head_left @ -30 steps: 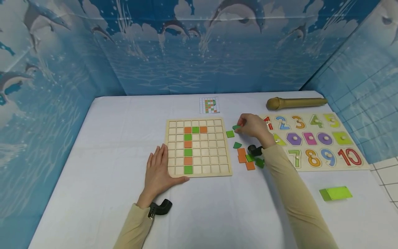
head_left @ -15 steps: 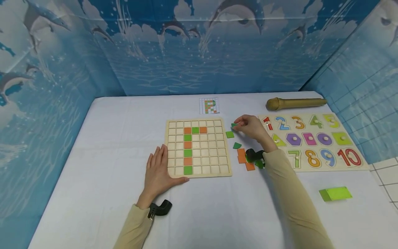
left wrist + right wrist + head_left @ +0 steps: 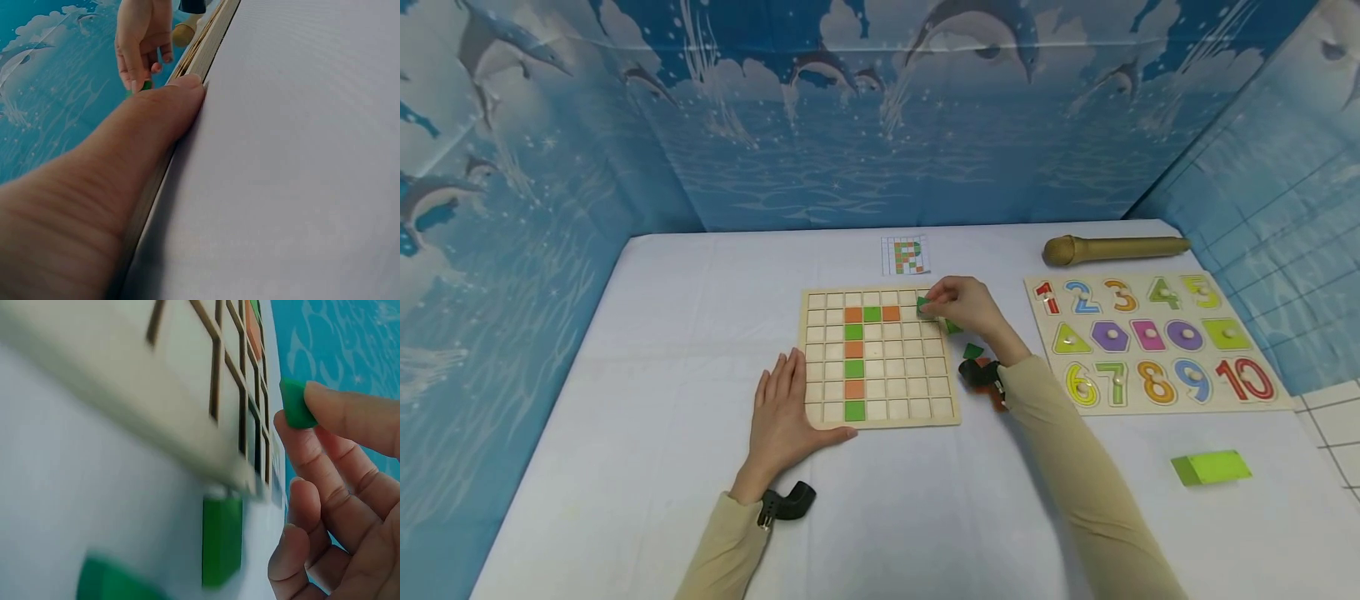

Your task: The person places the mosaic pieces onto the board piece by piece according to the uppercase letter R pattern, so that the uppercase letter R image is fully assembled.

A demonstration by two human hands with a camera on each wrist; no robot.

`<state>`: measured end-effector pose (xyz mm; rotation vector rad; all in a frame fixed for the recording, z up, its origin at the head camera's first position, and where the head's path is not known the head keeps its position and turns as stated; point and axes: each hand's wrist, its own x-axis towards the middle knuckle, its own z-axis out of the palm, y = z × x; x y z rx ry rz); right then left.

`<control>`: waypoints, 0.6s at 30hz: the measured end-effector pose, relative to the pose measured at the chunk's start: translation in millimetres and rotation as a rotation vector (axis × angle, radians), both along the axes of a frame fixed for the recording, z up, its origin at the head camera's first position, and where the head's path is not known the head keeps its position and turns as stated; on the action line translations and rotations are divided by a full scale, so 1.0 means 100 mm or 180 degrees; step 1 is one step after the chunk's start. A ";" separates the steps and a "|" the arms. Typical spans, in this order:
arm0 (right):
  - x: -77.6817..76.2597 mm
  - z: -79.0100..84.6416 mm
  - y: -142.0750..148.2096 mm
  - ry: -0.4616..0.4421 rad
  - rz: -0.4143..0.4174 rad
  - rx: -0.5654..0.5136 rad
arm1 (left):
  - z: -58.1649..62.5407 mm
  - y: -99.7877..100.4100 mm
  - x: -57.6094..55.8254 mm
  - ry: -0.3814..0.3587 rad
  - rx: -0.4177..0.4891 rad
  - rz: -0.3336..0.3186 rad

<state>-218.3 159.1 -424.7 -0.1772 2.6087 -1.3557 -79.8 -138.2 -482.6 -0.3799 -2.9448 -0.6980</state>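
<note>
— Look, the right hand [image 3: 964, 304] has swung leftward with its green piece [image 3: 922, 306]; a moment ago both were out beside the grid board [image 3: 895, 367].

— So where's that piece now?

— Above the board's far right corner, pinched in the fingertips, the remaining fingers bent beneath. Seen from the right wrist, it's just clear of the wood.

— And the left hand [image 3: 782, 408]?

— Stayed put: fingers straight along the left edge, thumb stretched out to touch the near edge.

— Anything set in the grid?

— One column of alternating green tiles [image 3: 853, 367] and orange tiles [image 3: 853, 349], with one of each running rightward from its top.

— And off to the side?

— On the worktop [image 3: 647, 417], a loose green tile [image 3: 953, 327] just beside the right edge, a dark green wedge [image 3: 973, 351] nearer the person, and loose orange tiles [image 3: 999, 402] mostly hidden by the wrist camera [image 3: 977, 375].
</note>
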 end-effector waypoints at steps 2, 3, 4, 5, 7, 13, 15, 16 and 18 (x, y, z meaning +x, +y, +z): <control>0.00 0.00 -0.06 0.0041 0.0032 0.0116 | 0.00 0.00 0.00 -0.0002 0.0007 0.0000; 0.00 0.00 -0.09 0.0059 0.0051 0.0148 | 0.00 0.00 0.00 -0.0002 0.0008 0.0001; -0.01 0.00 -0.12 0.0075 0.0071 0.0178 | 0.00 0.00 0.00 -0.0002 0.0008 0.0001; 0.00 0.00 -0.14 0.0090 0.0084 0.0203 | 0.00 0.00 0.00 -0.0002 0.0006 0.0003; 0.00 0.00 -0.18 0.0119 0.0112 0.0248 | 0.00 0.00 0.00 -0.0005 0.0007 0.0008; -0.01 -0.02 -0.25 0.0160 0.0184 0.0380 | -0.01 0.00 0.00 -0.0009 0.0033 0.0013; -0.01 -0.03 -0.26 0.0174 0.0190 0.0435 | -0.01 0.00 0.00 -0.0011 0.0031 0.0013; -0.02 -0.04 -0.26 0.0189 0.0194 0.0475 | -0.01 0.00 0.00 -0.0013 0.0025 0.0012; -0.02 -0.04 -0.26 0.0225 0.0204 0.0571 | -0.01 -0.01 0.00 -0.0017 0.0018 0.0009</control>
